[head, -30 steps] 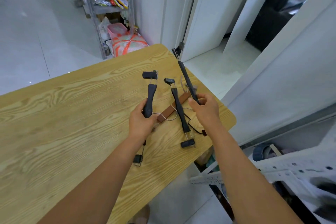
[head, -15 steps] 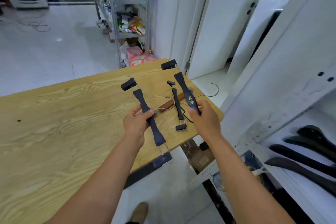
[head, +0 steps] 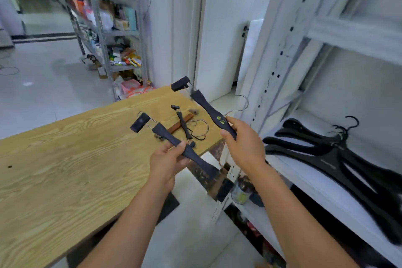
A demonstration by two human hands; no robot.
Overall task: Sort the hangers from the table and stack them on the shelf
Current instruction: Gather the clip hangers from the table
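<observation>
Head view: left hand (head: 166, 160) tight around plain hanger (head: 165, 135), right hand (head: 243, 143) around lettered hanger (head: 206, 107), lower ends blurred or hidden.

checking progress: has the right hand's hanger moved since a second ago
Yes. The hanger in the right hand has shifted right, off the table's corner toward the shelf.

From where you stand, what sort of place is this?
Probably a storeroom or shop back room: metal racks crowded with packaged goods, a white shelf holding stacked black hangers, and a plain wooden worktable.
</observation>
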